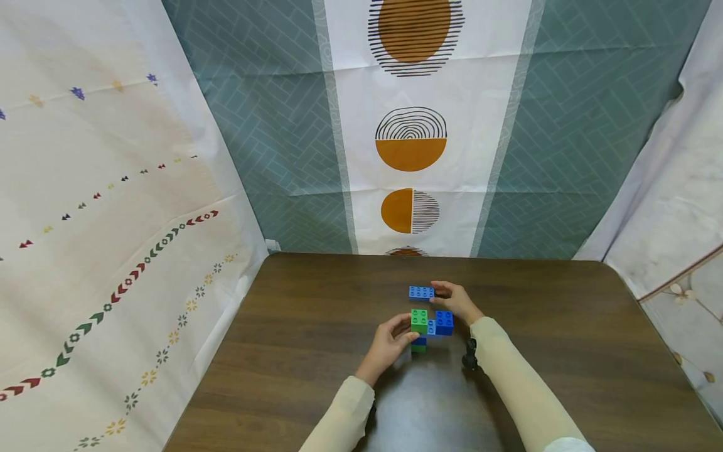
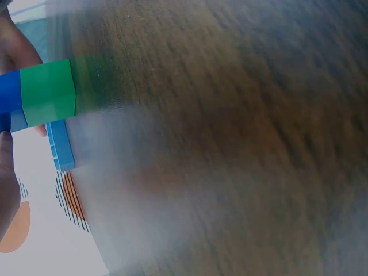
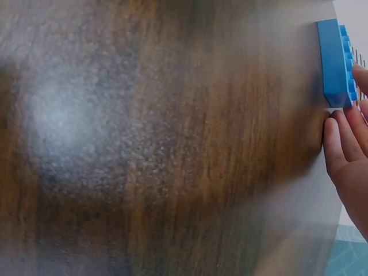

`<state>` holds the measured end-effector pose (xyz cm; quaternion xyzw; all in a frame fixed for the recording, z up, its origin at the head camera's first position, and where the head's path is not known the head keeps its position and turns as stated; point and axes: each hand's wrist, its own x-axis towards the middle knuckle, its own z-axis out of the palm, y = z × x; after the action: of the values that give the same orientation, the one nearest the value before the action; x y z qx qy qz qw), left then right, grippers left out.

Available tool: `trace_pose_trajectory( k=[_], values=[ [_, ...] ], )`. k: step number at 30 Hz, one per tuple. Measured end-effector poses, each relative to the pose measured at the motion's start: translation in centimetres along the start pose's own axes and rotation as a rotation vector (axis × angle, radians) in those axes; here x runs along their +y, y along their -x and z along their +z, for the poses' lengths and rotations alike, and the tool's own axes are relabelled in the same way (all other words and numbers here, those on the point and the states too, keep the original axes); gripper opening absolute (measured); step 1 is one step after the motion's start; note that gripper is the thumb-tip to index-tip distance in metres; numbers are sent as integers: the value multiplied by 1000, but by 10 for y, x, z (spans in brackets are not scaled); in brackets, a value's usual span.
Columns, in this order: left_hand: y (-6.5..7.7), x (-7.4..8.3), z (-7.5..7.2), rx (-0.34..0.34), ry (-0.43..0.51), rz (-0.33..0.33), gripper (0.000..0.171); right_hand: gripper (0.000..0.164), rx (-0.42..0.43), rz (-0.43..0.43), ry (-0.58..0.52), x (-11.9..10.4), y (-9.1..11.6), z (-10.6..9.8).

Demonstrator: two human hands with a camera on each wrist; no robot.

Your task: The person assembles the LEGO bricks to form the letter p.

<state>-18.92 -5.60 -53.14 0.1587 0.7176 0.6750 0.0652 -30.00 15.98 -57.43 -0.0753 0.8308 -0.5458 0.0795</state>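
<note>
My left hand [image 1: 390,339] grips the left side of a stack of toy building bricks, thumb at the front and fingers behind. A green brick [image 1: 419,321] tops the stack, a dark blue brick [image 1: 444,322] sits at its right, and a light blue brick [image 1: 432,327] shows between them. Lower down are another blue brick [image 1: 419,341] and a green one [image 2: 49,92]. Behind the stack is a separate light blue brick [image 1: 421,293] with two rows of studs. My right hand [image 1: 456,301] has its fingertips right at that brick's right end, fingers slightly bent.
The brown wooden table [image 1: 305,326] extends to both sides of the hands. A patterned cloth [image 1: 412,125] hangs behind its far edge, with pale cloths at left [image 1: 113,207] and right [image 1: 672,245]. A black wrist device [image 1: 470,355] is on the right wrist.
</note>
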Motion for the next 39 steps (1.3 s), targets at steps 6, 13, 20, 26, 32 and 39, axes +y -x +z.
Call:
trace_pose_trajectory(
  k=[6, 13, 20, 26, 32, 39],
  values=[
    [1, 1, 1, 5, -3, -7, 35, 48, -1, -1, 3, -1, 4, 4],
    [2, 3, 1, -1, -12, -8, 35, 44, 24, -9, 10, -2, 6, 7],
    [1, 1, 1, -2, -12, -4, 35, 40, 50, -19, 19, 0, 6, 6],
    [1, 1, 1, 3, -6, -10, 35, 37, 56, -13, 8, 2, 5, 5],
    [0, 1, 1, -8, -6, -8, 35, 36, 55, -9, 38, 1, 7, 0],
    [-7, -22, 1, 14, -8, -27, 35, 36, 60, 39, 74, -3, 9, -9]
  ],
)
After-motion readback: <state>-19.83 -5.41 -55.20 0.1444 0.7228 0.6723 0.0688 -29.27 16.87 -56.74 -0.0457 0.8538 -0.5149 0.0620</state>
